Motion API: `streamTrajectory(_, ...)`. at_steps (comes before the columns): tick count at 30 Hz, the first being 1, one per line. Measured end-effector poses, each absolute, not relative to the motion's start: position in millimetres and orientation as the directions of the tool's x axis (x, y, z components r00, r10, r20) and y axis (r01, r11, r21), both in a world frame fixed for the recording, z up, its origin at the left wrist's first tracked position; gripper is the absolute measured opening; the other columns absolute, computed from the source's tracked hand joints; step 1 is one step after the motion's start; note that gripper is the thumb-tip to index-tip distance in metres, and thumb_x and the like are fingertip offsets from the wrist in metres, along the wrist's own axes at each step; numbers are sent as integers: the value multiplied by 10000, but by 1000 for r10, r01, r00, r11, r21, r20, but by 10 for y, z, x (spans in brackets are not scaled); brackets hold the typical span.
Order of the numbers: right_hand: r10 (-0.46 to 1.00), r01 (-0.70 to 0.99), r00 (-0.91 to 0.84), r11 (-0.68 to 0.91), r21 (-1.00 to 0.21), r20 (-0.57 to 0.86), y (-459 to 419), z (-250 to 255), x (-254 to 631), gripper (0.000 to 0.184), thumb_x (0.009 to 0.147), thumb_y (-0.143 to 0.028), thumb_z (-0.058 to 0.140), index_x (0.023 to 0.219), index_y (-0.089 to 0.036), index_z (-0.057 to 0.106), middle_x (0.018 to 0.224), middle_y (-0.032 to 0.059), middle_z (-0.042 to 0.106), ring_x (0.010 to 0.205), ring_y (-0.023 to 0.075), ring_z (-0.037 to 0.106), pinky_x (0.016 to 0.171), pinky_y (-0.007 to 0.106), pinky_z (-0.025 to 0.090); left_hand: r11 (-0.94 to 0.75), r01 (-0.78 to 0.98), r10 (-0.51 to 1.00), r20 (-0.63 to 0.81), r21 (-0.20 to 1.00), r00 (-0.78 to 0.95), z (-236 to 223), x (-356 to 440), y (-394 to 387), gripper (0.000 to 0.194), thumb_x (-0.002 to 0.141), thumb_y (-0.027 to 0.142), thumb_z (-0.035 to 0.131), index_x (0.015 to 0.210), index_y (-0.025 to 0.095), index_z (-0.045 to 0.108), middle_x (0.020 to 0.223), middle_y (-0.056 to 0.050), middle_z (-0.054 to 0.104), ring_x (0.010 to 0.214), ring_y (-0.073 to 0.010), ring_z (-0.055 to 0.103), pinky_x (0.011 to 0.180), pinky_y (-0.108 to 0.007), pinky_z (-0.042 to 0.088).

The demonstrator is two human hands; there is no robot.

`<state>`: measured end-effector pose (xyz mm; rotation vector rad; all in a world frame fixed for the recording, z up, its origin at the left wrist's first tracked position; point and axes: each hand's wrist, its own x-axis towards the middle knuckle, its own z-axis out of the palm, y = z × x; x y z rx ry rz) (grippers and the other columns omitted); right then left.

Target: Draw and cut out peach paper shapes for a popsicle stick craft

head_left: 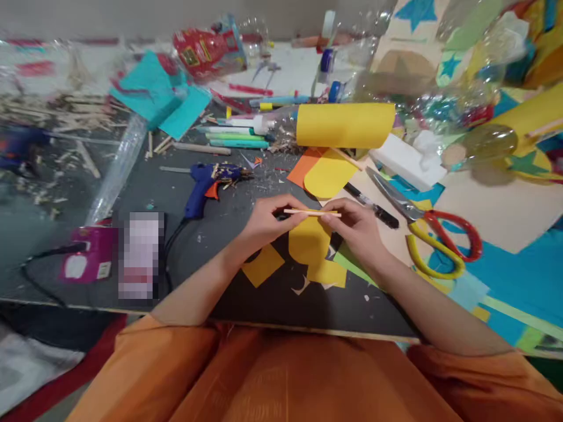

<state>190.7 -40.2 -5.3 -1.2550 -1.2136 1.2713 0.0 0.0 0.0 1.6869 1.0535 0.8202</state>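
Between my two hands is a thin wooden stick (312, 213), held level at its middle over the table. My left hand (275, 220) pinches it from the left, thumb and fingers closed. From the right, my right hand (354, 221) pinches the same stick. Directly below it shows a yellow paper piece (309, 243) with a rounded lower end; I cannot tell whether it is joined to the stick. Yellow paper scraps (263, 265) and a green paper piece (354, 264) lie close by. A black marker (378, 211) rests beyond my right hand.
To the left lie a blue glue gun (204, 183), a phone (139, 255) and a magenta box (90, 255) with a cable. Large scissors (422, 220) lie open at right. A yellow-wrapped bottle (345, 125), markers (237, 136) and a white block (407, 159) stand behind.
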Motion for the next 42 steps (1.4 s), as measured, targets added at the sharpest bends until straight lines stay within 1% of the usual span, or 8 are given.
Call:
streamTrajectory(3,997,10,-30,-70,-998,-70,-398,-64,1897,299,744,-505,745,768,-217,673,755,8,681,648,121,597,574,260,501,-172,282,897,32,944,441,28,-2,-15,177,795,309,657,887,179,735,855,-31,758,756,-136,678,657,-197,492)
streamTrajectory(6,997,-6,-39,-67,-998,-67,-396,-68,1891,289,741,-498,752,782,-224,670,787,13,692,697,134,630,621,273,529,-176,282,881,24,943,473,40,0,-28,180,806,288,650,918,186,747,917,-37,772,820,-152,702,707,-206,515)
streamTrajectory(17,996,-48,-18,-86,-995,-85,-398,-79,1893,222,724,-413,769,752,-216,669,694,-14,644,585,105,554,557,262,478,-97,263,916,-17,960,401,59,17,-38,162,797,297,663,852,177,757,832,-39,764,737,-132,685,615,-192,494)
streamTrajectory(25,996,-56,18,-85,-995,-86,-399,-98,1907,195,737,-392,761,778,-229,662,747,-8,655,636,120,588,606,279,510,-67,224,930,-20,972,366,23,14,-27,201,779,340,696,885,171,718,802,-38,741,667,-118,658,557,-188,483)
streamTrajectory(30,997,-52,23,-74,-996,-75,-396,-91,1910,186,727,-342,772,816,-235,648,792,-10,647,684,122,609,615,265,516,-90,205,939,15,975,345,-23,16,-16,179,784,340,691,813,164,708,749,-28,722,616,-103,635,544,-184,475)
streamTrajectory(34,997,-44,27,-71,-997,-72,-392,-93,1909,145,753,-329,747,777,-221,652,718,-22,628,602,105,565,576,262,493,-92,209,941,17,973,337,-23,14,-20,178,781,342,699,800,165,709,733,-28,718,606,-107,628,548,-192,475)
streamTrajectory(40,996,-31,30,-78,-996,-79,-393,-92,1902,135,731,-320,758,750,-215,675,700,-18,653,594,107,568,574,269,490,-26,251,919,-75,968,387,57,1,-40,241,785,304,680,988,188,735,865,-37,756,703,-125,666,599,-193,497)
streamTrajectory(42,996,-26,18,-87,-996,-87,-396,-87,1903,150,724,-336,766,748,-216,678,706,-12,662,606,113,579,578,273,494,-30,269,908,-86,963,410,76,3,-45,208,796,292,667,957,193,755,872,-39,762,725,-129,673,607,-190,497)
